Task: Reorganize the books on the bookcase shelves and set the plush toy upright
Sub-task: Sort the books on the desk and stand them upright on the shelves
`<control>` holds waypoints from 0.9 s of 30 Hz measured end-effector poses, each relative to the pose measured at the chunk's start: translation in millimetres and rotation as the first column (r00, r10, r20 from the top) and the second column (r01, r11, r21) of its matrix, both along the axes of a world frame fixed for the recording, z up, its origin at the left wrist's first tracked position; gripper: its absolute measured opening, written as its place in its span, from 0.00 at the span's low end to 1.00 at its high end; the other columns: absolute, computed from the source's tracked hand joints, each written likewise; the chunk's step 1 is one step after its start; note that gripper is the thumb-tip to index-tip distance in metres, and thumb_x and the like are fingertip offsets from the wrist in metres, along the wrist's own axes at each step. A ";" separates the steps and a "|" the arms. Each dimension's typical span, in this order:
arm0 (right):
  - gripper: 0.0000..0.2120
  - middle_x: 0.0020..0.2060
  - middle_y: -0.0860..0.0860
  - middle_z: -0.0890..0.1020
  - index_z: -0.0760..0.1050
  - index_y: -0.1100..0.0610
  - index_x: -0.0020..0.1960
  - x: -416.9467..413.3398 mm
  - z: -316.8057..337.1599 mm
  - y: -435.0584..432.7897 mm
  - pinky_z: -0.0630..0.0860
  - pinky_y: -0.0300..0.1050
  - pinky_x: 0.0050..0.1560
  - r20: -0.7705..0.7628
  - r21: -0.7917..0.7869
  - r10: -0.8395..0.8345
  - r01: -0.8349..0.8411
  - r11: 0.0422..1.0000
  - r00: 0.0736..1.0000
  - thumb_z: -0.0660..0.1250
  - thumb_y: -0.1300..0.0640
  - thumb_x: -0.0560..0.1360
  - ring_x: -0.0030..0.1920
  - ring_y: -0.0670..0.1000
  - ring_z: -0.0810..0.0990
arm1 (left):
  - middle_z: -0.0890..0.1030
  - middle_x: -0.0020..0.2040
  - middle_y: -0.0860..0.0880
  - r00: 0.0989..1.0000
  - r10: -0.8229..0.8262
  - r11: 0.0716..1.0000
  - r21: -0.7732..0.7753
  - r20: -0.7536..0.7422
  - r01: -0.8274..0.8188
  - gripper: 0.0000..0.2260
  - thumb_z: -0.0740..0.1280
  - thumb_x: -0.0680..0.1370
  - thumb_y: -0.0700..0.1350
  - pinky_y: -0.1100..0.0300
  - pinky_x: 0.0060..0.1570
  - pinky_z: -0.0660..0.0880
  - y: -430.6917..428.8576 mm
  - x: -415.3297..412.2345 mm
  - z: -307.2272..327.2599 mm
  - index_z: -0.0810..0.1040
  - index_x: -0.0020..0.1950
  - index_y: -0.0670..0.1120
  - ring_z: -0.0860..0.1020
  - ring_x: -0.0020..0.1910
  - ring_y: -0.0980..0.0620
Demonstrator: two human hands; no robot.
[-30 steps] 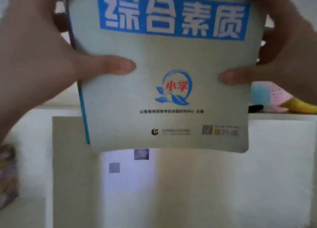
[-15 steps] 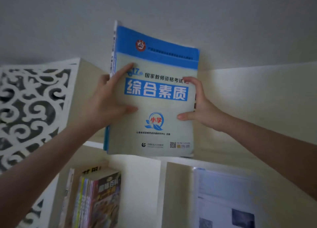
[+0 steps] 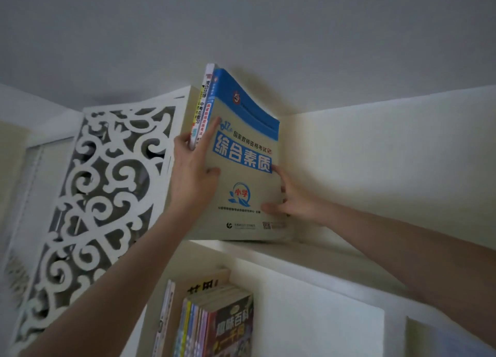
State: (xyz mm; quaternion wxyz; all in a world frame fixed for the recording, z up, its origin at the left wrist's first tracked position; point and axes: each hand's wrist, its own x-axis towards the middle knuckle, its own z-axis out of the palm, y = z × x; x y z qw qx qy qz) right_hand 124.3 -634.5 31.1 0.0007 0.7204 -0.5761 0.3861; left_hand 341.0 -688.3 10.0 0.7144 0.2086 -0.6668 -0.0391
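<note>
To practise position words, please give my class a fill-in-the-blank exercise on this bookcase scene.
1. The blue-topped book stands on the ___ shelf of the bookcase.
2. A thinner book stands directly to its ___.
3. The row of books sits on the shelf ___ it.
4. The carved side panel is coloured ___.

Missing words: top; left; below; white.

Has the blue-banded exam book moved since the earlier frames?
Yes. The blue-banded book has gone up and away from the camera, in toward the carved side panel. It now stands on the top shelf.
</note>
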 end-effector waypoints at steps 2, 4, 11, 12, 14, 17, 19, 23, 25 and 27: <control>0.49 0.70 0.48 0.65 0.46 0.49 0.77 -1.2 -9.3 -20.6 0.72 0.44 0.65 -0.056 0.069 0.017 -0.013 0.998 0.998 0.76 0.59 0.69 0.68 0.49 0.69 | 0.62 0.64 0.46 0.998 0.056 0.998 0.033 0.029 -0.057 0.39 0.64 0.72 0.32 0.60 0.47 0.71 -19.0 -4.6 4.2 0.56 0.75 0.63 0.65 0.55 0.54; 0.50 0.71 0.46 0.64 0.44 0.49 0.78 -5.9 -11.3 -35.5 0.72 0.44 0.65 -0.048 0.148 0.045 -0.037 0.988 0.998 0.76 0.59 0.69 0.68 0.47 0.69 | 0.63 0.61 0.47 0.998 0.063 0.992 0.112 0.017 -0.065 0.39 0.63 0.72 0.32 0.58 0.47 0.71 -36.9 -7.4 8.6 0.55 0.76 0.60 0.67 0.52 0.53; 0.52 0.66 0.49 0.64 0.47 0.45 0.77 -14.7 -18.1 -63.8 0.65 0.44 0.69 -0.259 0.101 -0.120 0.151 0.983 0.958 0.76 0.39 0.64 0.64 0.48 0.67 | 0.65 0.64 0.43 0.995 0.076 0.976 0.210 -0.071 -0.059 0.41 0.65 0.71 0.32 0.55 0.47 0.68 -64.0 -6.2 13.3 0.49 0.77 0.52 0.68 0.54 0.51; 0.49 0.60 0.49 0.65 0.49 0.45 0.76 -13.0 -18.0 -63.2 0.68 0.37 0.63 -0.296 0.048 -0.157 0.179 0.983 0.942 0.75 0.40 0.65 0.58 0.47 0.70 | 0.65 0.64 0.43 0.994 0.071 0.975 0.218 -0.088 -0.050 0.41 0.65 0.71 0.32 0.56 0.47 0.68 -63.5 -6.5 13.7 0.49 0.77 0.51 0.67 0.52 0.52; 0.45 0.49 0.45 0.69 0.53 0.48 0.75 -9.4 -17.6 -63.1 0.67 0.23 0.43 -0.285 -0.011 -0.161 0.164 0.986 0.945 0.76 0.46 0.67 0.43 0.40 0.70 | 0.65 0.64 0.43 0.992 0.064 0.975 0.220 -0.106 -0.039 0.40 0.66 0.71 0.33 0.57 0.47 0.67 -62.6 -6.1 13.9 0.49 0.77 0.50 0.67 0.53 0.52; 0.45 0.44 0.45 0.76 0.51 0.53 0.76 2.3 -18.3 -69.2 0.66 0.23 0.32 -0.288 -0.040 -0.183 0.179 0.983 0.940 0.75 0.52 0.69 0.40 0.42 0.72 | 0.65 0.63 0.45 0.986 0.063 0.983 0.181 -0.153 -0.035 0.39 0.66 0.72 0.33 0.58 0.47 0.66 -60.7 -5.6 13.5 0.51 0.77 0.49 0.65 0.55 0.54; 0.45 0.56 0.57 0.78 0.50 0.52 0.76 7.6 -22.3 -79.4 0.66 0.30 0.35 -0.283 -0.035 -0.198 0.196 0.980 0.939 0.75 0.51 0.70 0.53 0.54 0.77 | 0.65 0.62 0.47 0.975 0.074 0.991 0.128 -0.210 -0.048 0.39 0.65 0.72 0.31 0.59 0.48 0.66 -58.3 -10.3 11.9 0.51 0.77 0.50 0.63 0.54 0.56; 0.41 0.61 0.58 0.76 0.52 0.49 0.76 8.9 -40.3 -108.6 0.69 0.42 0.51 -0.355 -0.038 -0.301 0.308 0.950 0.885 0.72 0.47 0.72 0.60 0.58 0.76 | 0.65 0.62 0.46 0.962 0.112 0.986 0.151 -0.247 -0.076 0.39 0.65 0.72 0.32 0.55 0.49 0.73 -73.2 -14.8 13.4 0.50 0.77 0.51 0.68 0.58 0.51; 0.40 0.64 0.57 0.74 0.50 0.50 0.77 7.9 -43.5 -111.4 0.68 0.40 0.55 -0.317 0.012 -0.283 0.302 0.953 0.905 0.71 0.49 0.73 0.63 0.57 0.74 | 0.65 0.63 0.45 0.961 0.165 0.973 0.195 -0.222 -0.123 0.38 0.64 0.73 0.34 0.53 0.53 0.74 -81.2 -19.9 14.9 0.49 0.77 0.49 0.68 0.61 0.48; 0.42 0.66 0.58 0.73 0.48 0.50 0.78 7.6 -43.2 -112.0 0.67 0.39 0.57 -0.280 0.050 -0.258 0.283 0.958 0.925 0.71 0.49 0.73 0.64 0.57 0.72 | 0.64 0.65 0.44 0.961 0.222 0.963 0.190 -0.165 -0.190 0.37 0.64 0.74 0.35 0.54 0.57 0.71 -83.5 -23.3 15.5 0.48 0.77 0.48 0.66 0.63 0.47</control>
